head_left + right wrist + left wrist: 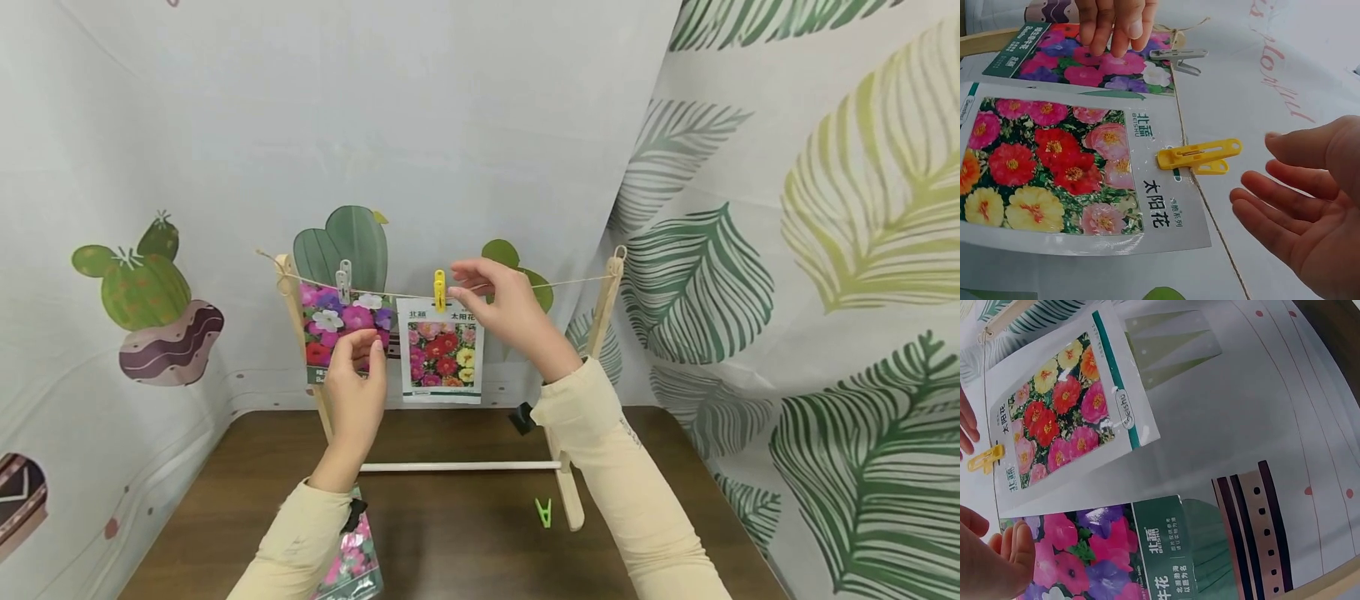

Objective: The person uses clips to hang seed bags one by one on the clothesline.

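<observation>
A white seed packet (441, 354) with red, pink and yellow flowers hangs from a thin string (573, 281), clipped by a yellow clothespin (1200, 156). Left of it hangs a second seed packet (1085, 550) with pink and purple flowers, under a grey clothespin (344, 282). My right hand (506, 304) is just right of the yellow clothespin, thumb and fingers spread apart, with a gap to the clip in the right wrist view. In front of the purple-flowered packet is my left hand (357, 387), its fingers loosely bent and nothing between them.
A wooden frame (602, 312) holds the string between two posts, with a white rod (461, 467) low across it. On the brown table (450, 533) lie a green clothespin (543, 512) and another seed packet (360, 554), partly under the left forearm. A patterned curtain (487, 125) hangs behind.
</observation>
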`<state>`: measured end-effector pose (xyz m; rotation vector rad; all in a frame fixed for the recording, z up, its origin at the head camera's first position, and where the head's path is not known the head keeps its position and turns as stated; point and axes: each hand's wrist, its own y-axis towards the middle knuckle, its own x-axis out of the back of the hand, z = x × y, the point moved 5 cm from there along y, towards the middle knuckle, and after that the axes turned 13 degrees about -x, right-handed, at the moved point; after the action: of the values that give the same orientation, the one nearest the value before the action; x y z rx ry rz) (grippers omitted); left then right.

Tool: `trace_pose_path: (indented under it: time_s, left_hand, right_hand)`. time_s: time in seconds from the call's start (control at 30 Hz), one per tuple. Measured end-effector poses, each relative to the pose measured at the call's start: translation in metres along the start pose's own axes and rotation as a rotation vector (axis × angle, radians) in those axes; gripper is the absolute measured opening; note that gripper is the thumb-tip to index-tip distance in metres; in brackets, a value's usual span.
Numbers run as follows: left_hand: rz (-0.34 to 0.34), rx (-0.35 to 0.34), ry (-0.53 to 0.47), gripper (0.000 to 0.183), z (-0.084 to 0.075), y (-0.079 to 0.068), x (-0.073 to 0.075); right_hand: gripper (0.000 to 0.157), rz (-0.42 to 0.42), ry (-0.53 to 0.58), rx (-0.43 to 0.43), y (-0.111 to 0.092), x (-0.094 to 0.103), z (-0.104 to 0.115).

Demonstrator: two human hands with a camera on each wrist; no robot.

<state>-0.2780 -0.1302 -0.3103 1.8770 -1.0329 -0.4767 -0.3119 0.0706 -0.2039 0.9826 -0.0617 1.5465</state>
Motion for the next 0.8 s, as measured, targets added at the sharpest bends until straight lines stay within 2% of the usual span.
trace_pose_path:
  time_s: [0.17, 0.27, 0.5, 0.8]
  left_hand:
    - [-0.015, -0.011, -0.001, 0.019, -0.001, -0.004, 0.004]
    - [-0.028, -0.019, -0.002, 0.018, -0.001, -0.008, 0.007]
    - [-0.081, -0.053, -0.059, 0.017, -0.003, -0.022, 0.015]
    - [-0.158, -0.051, 0.013, 0.016, 0.004, -0.038, 0.028]
  right_hand:
    - [0.028, -0.129, 0.06, 0.047, -0.014, 0.009, -0.001]
    - [0.027, -0.175, 0.081, 0.062, -0.024, 0.011, -0.005]
    - [0.025, -0.231, 0.136, 0.076, -0.05, 0.01, -0.022]
    - [0.024, -0.286, 0.186, 0.021, -0.082, 0.009, -0.045]
